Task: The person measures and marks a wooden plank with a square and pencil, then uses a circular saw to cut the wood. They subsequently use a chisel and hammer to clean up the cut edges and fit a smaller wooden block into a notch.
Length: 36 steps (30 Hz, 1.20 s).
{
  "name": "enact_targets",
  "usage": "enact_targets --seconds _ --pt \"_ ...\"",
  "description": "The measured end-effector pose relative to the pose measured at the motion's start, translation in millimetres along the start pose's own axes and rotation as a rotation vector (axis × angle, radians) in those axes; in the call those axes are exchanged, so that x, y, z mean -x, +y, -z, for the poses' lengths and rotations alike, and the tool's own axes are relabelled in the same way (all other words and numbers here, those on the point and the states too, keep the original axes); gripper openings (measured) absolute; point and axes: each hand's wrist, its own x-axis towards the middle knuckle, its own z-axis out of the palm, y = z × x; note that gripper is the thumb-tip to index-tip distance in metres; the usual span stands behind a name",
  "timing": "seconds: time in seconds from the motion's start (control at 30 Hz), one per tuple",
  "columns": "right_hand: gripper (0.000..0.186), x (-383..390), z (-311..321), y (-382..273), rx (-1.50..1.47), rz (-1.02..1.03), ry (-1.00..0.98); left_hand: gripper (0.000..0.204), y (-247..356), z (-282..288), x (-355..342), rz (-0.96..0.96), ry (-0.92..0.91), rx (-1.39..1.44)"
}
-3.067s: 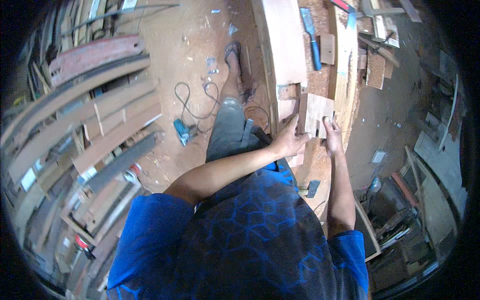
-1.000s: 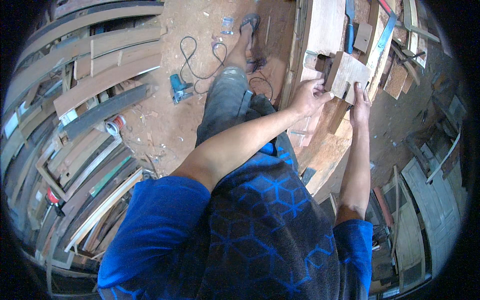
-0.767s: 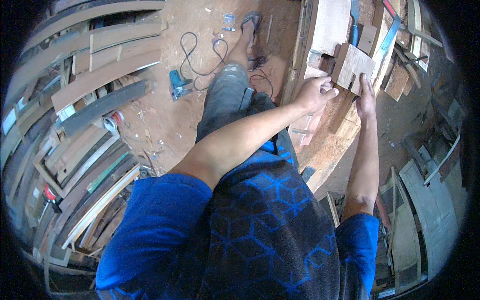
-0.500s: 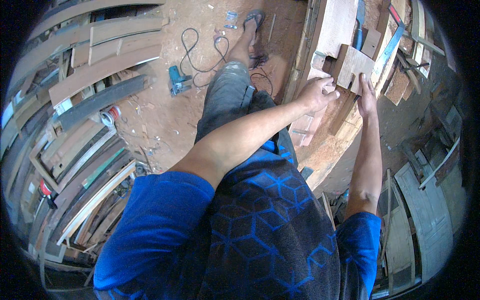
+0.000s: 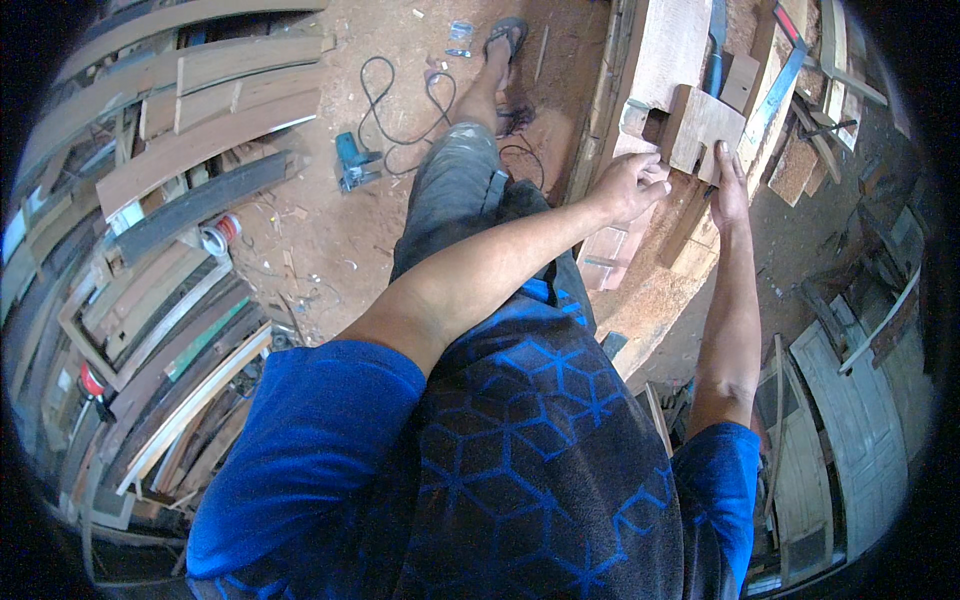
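Observation:
A pale wooden block with a slot in its lower end lies over the long timbers of the workbench. My right hand grips its lower right part, thumb on the face beside the slot. At the block's lower left corner is my left hand, fingers curled in; whether they hold anything is hidden. Just above the block lies a blue-handled chisel, beside a small wood offcut. A red and blue tool, perhaps a square, rests on the timber to the right. A dark rectangular cut-out shows left of the block.
Boards are stacked along the left. On the floor lie a teal power tool, a looping black cord and a red and white roll. My sandalled foot is left of the bench. Old door panels lie at lower right.
Since 3.1 seconds ago the view has turned, and my hands and the block now appear higher and further right. In the last half second the block has shifted only slightly.

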Motion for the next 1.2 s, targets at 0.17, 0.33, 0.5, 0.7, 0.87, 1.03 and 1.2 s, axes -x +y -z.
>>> enact_targets --seconds 0.17,0.33,0.5,0.7,0.87,1.03,1.2 --pt "0.073 1 1 -4 0.032 -0.033 -0.036 0.063 -7 -1 -2 -0.08 0.073 0.012" --pt "0.075 30 12 11 0.049 -0.041 0.033 0.065 2 0 4 -0.078 0.116 -0.052" --pt "0.059 55 -6 26 -0.07 -0.065 0.038 0.064 1 0 7 -0.083 0.128 -0.02" --pt "0.059 56 -12 27 -0.04 -0.059 0.051 0.058 11 3 10 -0.13 0.207 -0.339" --pt "0.06 44 -2 33 -0.018 -0.06 0.035 0.058 6 2 12 -0.148 0.207 -0.268" --pt "0.059 46 -7 28 -0.017 -0.052 0.034 0.059 1 -5 12 -0.144 0.24 -0.262" --pt "0.058 53 -15 25 -0.054 -0.064 0.047 0.06 8 -2 14 -0.121 0.229 -0.29"
